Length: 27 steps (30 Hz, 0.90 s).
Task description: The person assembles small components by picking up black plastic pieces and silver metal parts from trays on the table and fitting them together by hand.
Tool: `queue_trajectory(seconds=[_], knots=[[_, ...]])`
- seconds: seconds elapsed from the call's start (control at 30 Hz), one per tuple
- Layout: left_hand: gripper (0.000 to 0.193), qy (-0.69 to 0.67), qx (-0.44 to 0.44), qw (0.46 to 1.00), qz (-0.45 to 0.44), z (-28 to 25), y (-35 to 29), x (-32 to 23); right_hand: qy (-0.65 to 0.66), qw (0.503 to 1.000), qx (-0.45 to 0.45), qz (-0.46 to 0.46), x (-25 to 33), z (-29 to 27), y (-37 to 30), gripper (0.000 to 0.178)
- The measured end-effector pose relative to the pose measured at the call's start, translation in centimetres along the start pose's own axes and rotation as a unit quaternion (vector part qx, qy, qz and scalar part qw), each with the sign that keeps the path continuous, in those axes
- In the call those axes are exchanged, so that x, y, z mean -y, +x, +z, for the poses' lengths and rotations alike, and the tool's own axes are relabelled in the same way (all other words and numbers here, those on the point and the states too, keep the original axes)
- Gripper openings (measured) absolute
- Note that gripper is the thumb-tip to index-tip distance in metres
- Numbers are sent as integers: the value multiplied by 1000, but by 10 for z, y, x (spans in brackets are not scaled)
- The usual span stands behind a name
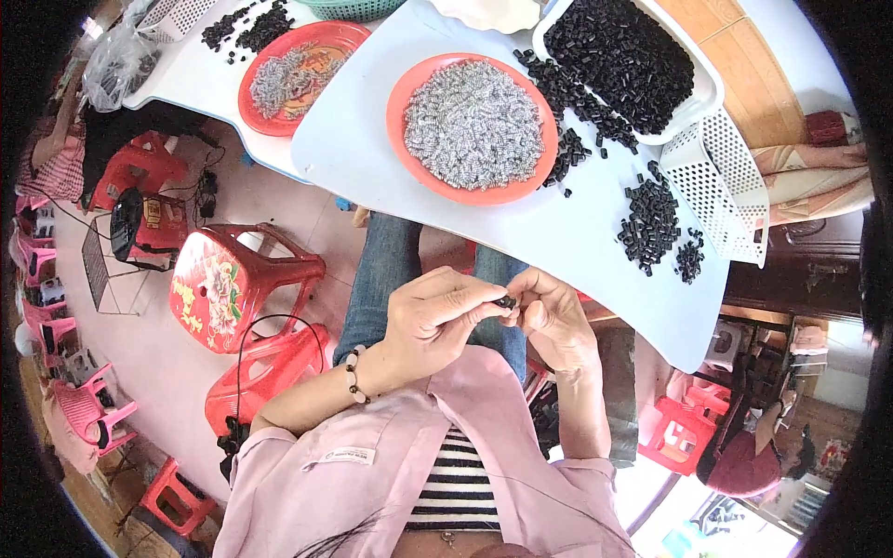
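Observation:
Over my lap, just off the table's near edge, my two hands meet. My left hand (431,314) pinches a small black plastic part (505,302) between thumb and fingertips. My right hand (560,321) is closed against the other side of it, its thumb and fingers pressed together; whatever lies in them is too small to make out. On the table (349,158) ahead, a red plate (417,172) is heaped with small silvery springs (474,121). To its right, a white tray (712,93) holds a heap of black plastic parts (619,60).
Loose black parts (648,223) lie in piles at the table's right, beside a white perforated basket (714,186). A second red plate (349,37) with springs stands on the left table. Red plastic stools (219,288) stand on the floor at left. Another person's arm (814,172) shows at far right.

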<state>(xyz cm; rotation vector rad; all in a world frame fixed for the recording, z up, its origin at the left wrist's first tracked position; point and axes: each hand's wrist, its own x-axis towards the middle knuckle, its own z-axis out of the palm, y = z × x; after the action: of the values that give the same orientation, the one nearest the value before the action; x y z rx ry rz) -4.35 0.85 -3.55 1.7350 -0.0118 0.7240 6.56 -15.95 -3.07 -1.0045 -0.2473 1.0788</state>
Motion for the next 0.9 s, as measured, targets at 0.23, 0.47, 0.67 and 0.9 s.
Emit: queue_trajectory(seconds=[0.23, 0.47, 0.67, 0.9], knots=[[37, 101, 6, 994, 52, -5, 3, -2, 55, 998, 24, 27, -4, 11, -3, 63], [40, 89, 26, 993, 69, 1, 1, -3, 87, 995, 44, 27, -7, 11, -6, 56], [40, 67, 42, 993, 83, 4, 0, -4, 128, 989, 62, 31, -14, 1, -8, 48], [34, 76, 63, 993, 69, 6, -3, -2, 159, 985, 28, 59, -15, 6, -8, 47]])
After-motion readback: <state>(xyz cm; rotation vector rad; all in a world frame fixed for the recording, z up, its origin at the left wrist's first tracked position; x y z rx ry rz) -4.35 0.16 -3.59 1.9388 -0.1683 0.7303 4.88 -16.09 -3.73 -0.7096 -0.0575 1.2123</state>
